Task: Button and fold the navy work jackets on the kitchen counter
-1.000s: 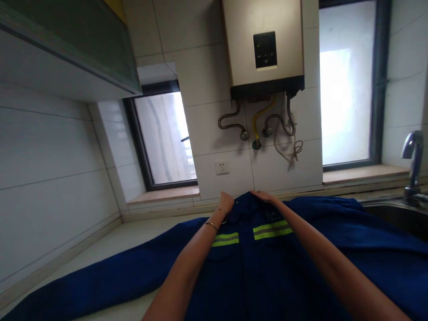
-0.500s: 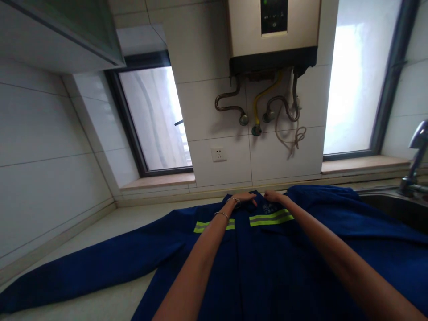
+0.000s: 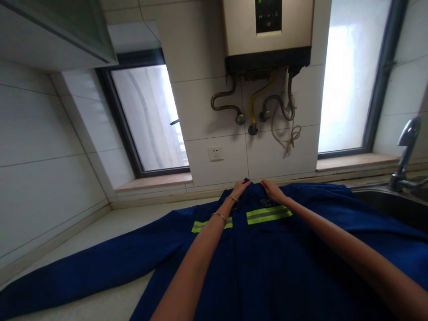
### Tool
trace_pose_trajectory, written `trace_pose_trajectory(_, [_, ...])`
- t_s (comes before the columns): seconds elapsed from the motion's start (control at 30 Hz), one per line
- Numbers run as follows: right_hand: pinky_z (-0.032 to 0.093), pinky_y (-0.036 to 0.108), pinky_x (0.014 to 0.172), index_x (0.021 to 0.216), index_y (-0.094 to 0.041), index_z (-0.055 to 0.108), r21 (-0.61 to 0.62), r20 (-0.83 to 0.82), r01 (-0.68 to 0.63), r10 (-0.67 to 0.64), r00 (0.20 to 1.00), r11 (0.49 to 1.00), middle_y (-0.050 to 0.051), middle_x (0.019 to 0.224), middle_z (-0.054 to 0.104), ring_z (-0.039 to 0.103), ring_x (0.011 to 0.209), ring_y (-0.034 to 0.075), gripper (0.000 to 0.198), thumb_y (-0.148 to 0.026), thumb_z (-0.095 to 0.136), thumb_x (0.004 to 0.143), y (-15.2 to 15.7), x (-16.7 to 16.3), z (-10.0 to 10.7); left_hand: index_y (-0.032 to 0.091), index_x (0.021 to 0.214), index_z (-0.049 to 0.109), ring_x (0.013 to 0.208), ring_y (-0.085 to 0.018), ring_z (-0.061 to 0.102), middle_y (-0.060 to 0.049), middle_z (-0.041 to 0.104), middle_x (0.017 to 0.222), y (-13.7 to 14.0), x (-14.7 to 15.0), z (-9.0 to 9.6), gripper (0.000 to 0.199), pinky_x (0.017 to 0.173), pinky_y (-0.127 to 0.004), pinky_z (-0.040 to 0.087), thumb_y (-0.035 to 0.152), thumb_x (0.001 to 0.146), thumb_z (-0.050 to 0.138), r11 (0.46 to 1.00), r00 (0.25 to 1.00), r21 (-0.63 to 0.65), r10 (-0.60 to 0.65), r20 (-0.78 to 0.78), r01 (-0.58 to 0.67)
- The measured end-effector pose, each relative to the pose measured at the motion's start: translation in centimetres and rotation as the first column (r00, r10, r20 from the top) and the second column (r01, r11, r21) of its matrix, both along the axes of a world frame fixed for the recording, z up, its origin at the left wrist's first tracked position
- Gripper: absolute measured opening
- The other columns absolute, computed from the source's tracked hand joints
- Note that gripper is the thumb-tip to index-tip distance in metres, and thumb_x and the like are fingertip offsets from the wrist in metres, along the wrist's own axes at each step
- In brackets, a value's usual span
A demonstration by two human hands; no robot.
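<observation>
A dark blue work jacket (image 3: 254,254) with yellow and grey reflective strips lies spread over the counter, its collar toward the wall. One sleeve reaches out to the left and the other side drapes toward the sink. My left hand (image 3: 240,188), with two bracelets at the wrist and forearm, is closed on the left part of the collar. Gripping the collar's right part is my right hand (image 3: 271,191), its fingers pinched on the cloth. Between the two hands the collar edge is lifted slightly. Small lettering on the chest shows partly beneath my right hand.
The pale counter (image 3: 96,223) shows at the left. At the right are a metal sink (image 3: 377,203) and a faucet (image 3: 403,156). A water heater (image 3: 267,31) with hoses hangs on the tiled wall above a socket (image 3: 215,154), between two windows.
My left hand has moved up to the collar edge and closed on it. My right hand has shifted slightly, and the collar is raised toward the wall. The view has moved a little.
</observation>
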State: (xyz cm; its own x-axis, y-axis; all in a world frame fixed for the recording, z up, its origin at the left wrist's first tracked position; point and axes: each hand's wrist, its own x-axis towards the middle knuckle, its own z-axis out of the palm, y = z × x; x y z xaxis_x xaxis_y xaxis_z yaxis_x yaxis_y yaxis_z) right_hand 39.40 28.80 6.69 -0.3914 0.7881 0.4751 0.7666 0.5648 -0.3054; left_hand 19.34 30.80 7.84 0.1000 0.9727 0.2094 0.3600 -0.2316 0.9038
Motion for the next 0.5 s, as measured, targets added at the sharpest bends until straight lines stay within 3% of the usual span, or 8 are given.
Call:
trace_pose_trajectory(0.2, [0.037, 0.024, 0.077, 0.099, -0.017, 0.057, -0.095, -0.068, 0.117, -0.123, 0.99, 0.989, 0.009, 0.093, 0.065, 0.058, 0.087, 0.018, 0.039, -0.039, 0.026, 0.095, 1.4, 0.4, 1.2, 0.013, 0.108, 0.059, 0.084, -0.019, 0.06, -0.01, 0.065, 0.098, -2.0, -0.3, 1.2, 0.048, 0.075, -0.03, 0.048, 0.041, 0.069, 0.066, 0.973, 0.966, -0.015, -0.228, 0.119, 0.232])
trace_pose_trajectory(0.3, [0.039, 0.024, 0.079, 0.098, -0.015, 0.062, -0.156, -0.127, 0.029, -0.049, 0.991, 0.987, 0.01, 0.098, 0.065, 0.058, 0.088, 0.017, 0.047, -0.046, 0.027, 0.094, 2.0, -0.3, 2.7, 0.021, 0.126, 0.045, 0.09, -0.02, 0.06, -0.01, 0.061, 0.108, -3.0, -0.6, 0.9, 0.069, 0.08, -0.035, 0.048, 0.027, 0.063, 0.072, 0.892, 0.882, -0.082, -0.42, 0.214, 0.445])
trace_pose_trajectory(0.37, [0.041, 0.023, 0.078, 0.101, -0.014, 0.064, -0.204, -0.129, -0.076, 0.05, 0.99, 0.976, 0.008, 0.1, 0.066, 0.058, 0.089, 0.016, 0.042, -0.044, 0.035, 0.092, 2.5, -1.2, 3.6, 0.023, 0.129, 0.04, 0.09, -0.02, 0.06, -0.01, 0.061, 0.108, -3.2, -1.0, 0.5, 0.079, 0.081, -0.035, 0.048, 0.017, 0.057, 0.073, 0.843, 0.843, -0.117, -0.495, 0.211, 0.525])
trace_pose_trajectory(0.43, [0.042, 0.021, 0.077, 0.1, -0.014, 0.065, -0.224, -0.087, -0.118, 0.101, 0.991, 0.968, 0.006, 0.097, 0.067, 0.059, 0.086, 0.015, 0.032, -0.036, 0.046, 0.088, 3.1, -2.2, 4.2, 0.023, 0.129, 0.039, 0.086, -0.018, 0.06, -0.007, 0.062, 0.103, -3.2, -1.5, -0.1, 0.081, 0.078, -0.032, 0.049, 0.012, 0.055, 0.071, 0.863, 0.87, -0.118, -0.478, 0.121, 0.491])
trace_pose_trajectory(0.5, [0.041, 0.021, 0.077, 0.099, -0.013, 0.065, -0.203, -0.051, -0.08, 0.071, 0.996, 0.976, 0.005, 0.095, 0.067, 0.059, 0.085, 0.014, 0.025, -0.028, 0.05, 0.085, 3.9, -3.1, 4.3, 0.021, 0.126, 0.042, 0.078, -0.015, 0.059, -0.005, 0.063, 0.093, -3.2, -2.1, -1.0, 0.074, 0.072, -0.027, 0.048, 0.013, 0.057, 0.069, 0.942, 0.946, -0.101, -0.323, -0.034, 0.319])
